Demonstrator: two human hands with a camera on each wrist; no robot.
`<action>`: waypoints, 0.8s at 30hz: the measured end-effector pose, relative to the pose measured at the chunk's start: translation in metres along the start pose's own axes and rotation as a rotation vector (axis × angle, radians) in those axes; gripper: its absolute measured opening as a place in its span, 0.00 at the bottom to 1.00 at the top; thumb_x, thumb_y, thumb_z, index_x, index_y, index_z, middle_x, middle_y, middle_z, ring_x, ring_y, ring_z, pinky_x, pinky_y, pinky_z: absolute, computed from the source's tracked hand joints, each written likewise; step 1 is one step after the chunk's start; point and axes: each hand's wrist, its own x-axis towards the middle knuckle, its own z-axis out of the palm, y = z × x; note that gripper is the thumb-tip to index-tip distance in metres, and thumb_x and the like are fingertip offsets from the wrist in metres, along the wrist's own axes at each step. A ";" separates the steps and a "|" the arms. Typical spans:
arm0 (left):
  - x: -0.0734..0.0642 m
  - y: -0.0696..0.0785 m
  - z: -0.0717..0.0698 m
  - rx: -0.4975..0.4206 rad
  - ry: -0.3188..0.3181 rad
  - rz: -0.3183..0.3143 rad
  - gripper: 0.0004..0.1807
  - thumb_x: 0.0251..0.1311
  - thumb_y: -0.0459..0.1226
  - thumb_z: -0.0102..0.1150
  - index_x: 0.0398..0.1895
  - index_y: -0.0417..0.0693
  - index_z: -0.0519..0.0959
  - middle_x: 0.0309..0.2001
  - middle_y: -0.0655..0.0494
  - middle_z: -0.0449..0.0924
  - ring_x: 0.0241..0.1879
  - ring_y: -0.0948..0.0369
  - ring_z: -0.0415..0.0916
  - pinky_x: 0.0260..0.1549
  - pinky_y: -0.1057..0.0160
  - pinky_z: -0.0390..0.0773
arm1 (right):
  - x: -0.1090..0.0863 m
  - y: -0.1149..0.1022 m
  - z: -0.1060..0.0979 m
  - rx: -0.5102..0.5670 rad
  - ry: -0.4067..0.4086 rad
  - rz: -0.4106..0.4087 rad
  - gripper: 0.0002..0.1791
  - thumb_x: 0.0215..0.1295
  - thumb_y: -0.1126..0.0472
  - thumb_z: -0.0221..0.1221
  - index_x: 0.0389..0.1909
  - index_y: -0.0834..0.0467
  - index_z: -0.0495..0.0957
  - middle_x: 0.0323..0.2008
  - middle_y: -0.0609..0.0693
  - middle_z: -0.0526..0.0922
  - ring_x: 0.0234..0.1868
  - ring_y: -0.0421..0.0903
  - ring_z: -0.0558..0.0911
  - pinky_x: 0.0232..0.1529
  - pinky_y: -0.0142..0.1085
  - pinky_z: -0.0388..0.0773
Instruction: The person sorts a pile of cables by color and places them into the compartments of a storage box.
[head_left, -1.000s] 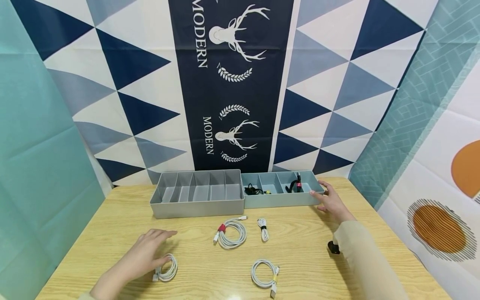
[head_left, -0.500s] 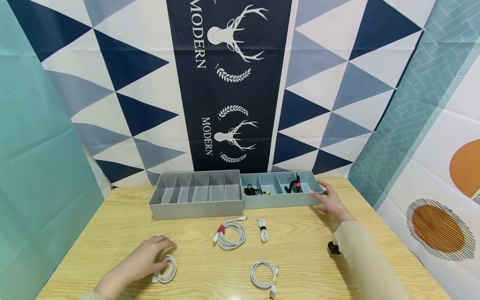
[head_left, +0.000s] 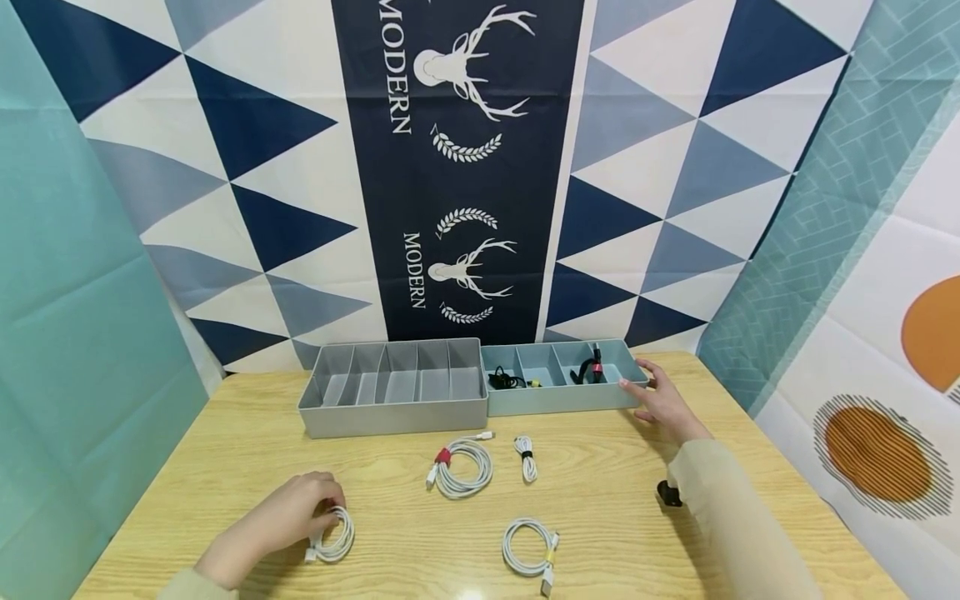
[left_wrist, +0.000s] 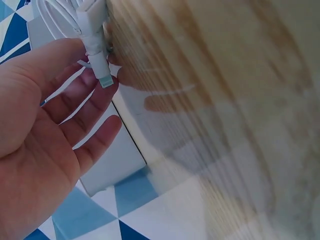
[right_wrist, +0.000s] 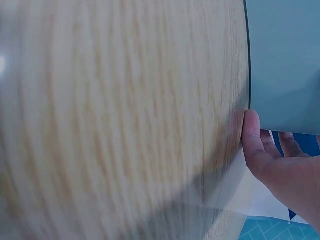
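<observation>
Patterned backdrop (head_left: pixel 480 192) behind, close up against the boxes; grey box (head_left: pixel 397 419) and blue box (head_left: pixel 555 403) side by side along the back of the tabletop (head_left: pixel 405 550); red-tied white cable (head_left: pixel 450 487) lies between left hand (head_left: pixel 296 508) and blue box.

Counts: 2 boxes, 5 compartments in grey, 4 in blue; 2 black cables in blue, one (head_left: pixel 504 382) in the leftmost slot with a yellow-marked end by it, one (head_left: pixel 585 372) with a red band, third slot; 4 white cables on tabletop: red-tied, small black-tied one (head_left: pixel 528 468), yellow-tied one (head_left: pixel 529 571), plus the near-left coil (head_left: pixel 346 540).

Near-left coil sits right at left hand, thumb and fingers pinching it, connector pointing out past the fingers; well apart from right hand (head_left: pixel 663 402), which is loosely spread at blue box's right end, thumb on the front corner.
</observation>
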 end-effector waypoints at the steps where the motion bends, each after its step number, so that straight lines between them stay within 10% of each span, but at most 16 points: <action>1: 0.000 0.000 -0.001 -0.003 -0.008 -0.006 0.05 0.49 0.38 0.62 0.24 0.59 0.76 0.24 0.71 0.69 0.24 0.73 0.65 0.23 0.72 0.68 | 0.000 0.000 0.000 0.002 -0.001 0.000 0.44 0.61 0.45 0.51 0.69 0.47 0.35 0.65 0.69 0.40 0.57 0.60 0.58 0.49 0.46 0.72; 11: 0.003 0.003 -0.006 0.003 0.006 0.044 0.08 0.50 0.37 0.62 0.21 0.60 0.73 0.22 0.73 0.67 0.22 0.73 0.63 0.21 0.74 0.65 | -0.001 -0.001 0.001 0.039 -0.009 -0.006 0.46 0.59 0.43 0.53 0.69 0.49 0.35 0.64 0.69 0.40 0.56 0.59 0.60 0.47 0.46 0.73; 24: 0.011 0.011 -0.020 0.129 0.182 0.160 0.10 0.43 0.36 0.67 0.21 0.58 0.74 0.24 0.72 0.71 0.25 0.73 0.67 0.24 0.73 0.70 | 0.003 0.003 0.000 0.069 -0.023 -0.033 0.46 0.59 0.45 0.53 0.69 0.49 0.34 0.64 0.70 0.39 0.59 0.62 0.58 0.51 0.50 0.69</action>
